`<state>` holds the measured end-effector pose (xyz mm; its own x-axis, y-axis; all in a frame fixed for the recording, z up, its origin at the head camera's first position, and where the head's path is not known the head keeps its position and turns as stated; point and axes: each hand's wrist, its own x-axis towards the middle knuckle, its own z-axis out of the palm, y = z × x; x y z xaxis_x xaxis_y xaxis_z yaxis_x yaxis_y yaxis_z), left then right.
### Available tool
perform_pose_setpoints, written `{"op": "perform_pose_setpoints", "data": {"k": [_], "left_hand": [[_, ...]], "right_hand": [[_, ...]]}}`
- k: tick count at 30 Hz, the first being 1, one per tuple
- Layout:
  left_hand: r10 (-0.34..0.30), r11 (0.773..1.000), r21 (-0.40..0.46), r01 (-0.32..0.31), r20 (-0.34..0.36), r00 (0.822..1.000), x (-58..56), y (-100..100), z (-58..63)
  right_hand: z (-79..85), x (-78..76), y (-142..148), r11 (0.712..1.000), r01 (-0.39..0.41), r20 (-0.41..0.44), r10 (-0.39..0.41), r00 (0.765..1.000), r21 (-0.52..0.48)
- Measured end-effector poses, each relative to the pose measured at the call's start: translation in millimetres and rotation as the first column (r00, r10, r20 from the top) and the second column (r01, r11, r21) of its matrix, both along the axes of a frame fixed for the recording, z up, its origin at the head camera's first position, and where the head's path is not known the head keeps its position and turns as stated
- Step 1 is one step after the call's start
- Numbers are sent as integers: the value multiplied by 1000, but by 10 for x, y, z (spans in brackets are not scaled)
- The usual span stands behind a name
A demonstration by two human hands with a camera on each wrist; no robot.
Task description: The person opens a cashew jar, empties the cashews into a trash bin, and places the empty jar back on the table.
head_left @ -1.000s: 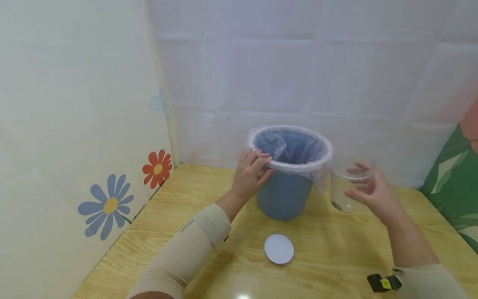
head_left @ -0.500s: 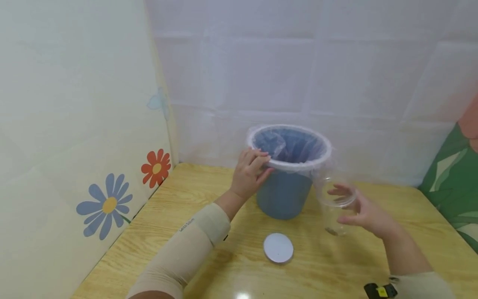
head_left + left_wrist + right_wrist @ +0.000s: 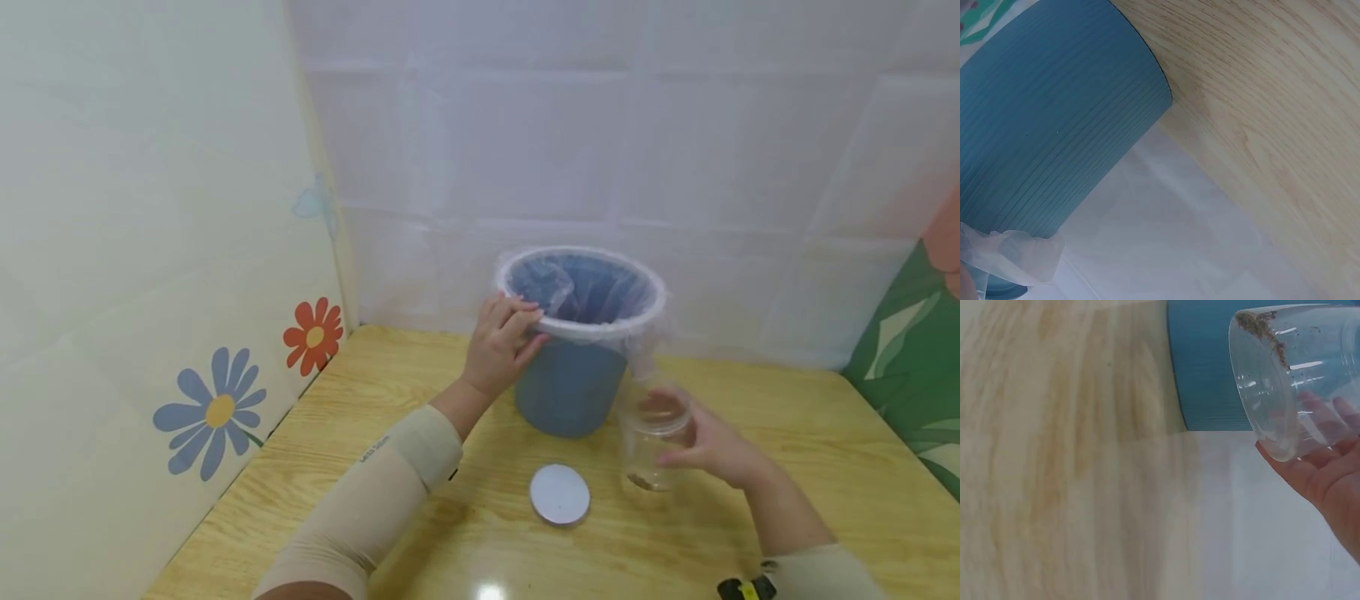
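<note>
A blue trash bin [image 3: 570, 383] stands on the table, lined with a thin clear plastic bag [image 3: 546, 287] folded over its white rim. My left hand [image 3: 498, 346] grips the rim at its near left side. Just right of the bin, my right hand [image 3: 708, 442] holds a clear plastic jar [image 3: 645, 454] upright, its mouth uncovered. A patch of brown crumbs [image 3: 1260, 328] lies at the jar's bottom edge in the right wrist view. I cannot tell whether the jar touches the table. A round white lid [image 3: 559, 494] lies in front of the bin.
The wood-grain table [image 3: 360, 417] runs back to a pale wall sheet [image 3: 480, 150]. On the left is another sheet with printed flowers [image 3: 220, 411]; a green leaf print [image 3: 900, 367] hangs at the right.
My right hand has brought the jar down and leftward, from beside the bin's rim to low beside its base. The left hand stays at the rim; bin and lid have not moved.
</note>
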<state>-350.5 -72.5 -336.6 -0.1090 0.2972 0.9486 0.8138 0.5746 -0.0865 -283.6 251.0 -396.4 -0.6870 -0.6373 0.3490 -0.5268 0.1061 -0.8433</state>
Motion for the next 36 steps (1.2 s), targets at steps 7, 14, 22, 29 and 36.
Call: {"op": "perform_pose_setpoints", "data": {"k": [7,14,22,29,36], "left_hand": [[-2,1000,-2,2,-7,1000,-10,6,0],[-2,1000,-3,2,-10,1000,-9,3,8],[5,1000,-6,-5,-8,1000,-18,-2,-8],[1,1000,-2,-1,-4,1000,-17,0,-14],[4,1000,-3,-4,-5,1000,-15,4,-12]], "right_hand": [[-135,25,-56,979,83,54,-95,994,184],[-228,21,-125,969,120,-8,-121,993,215],[-269,20,-164,979,73,39,-82,996,192],[-314,-12,-132,984,-12,24,7,1000,178],[-325,-6,-106,981,-127,68,118,991,146]]}}
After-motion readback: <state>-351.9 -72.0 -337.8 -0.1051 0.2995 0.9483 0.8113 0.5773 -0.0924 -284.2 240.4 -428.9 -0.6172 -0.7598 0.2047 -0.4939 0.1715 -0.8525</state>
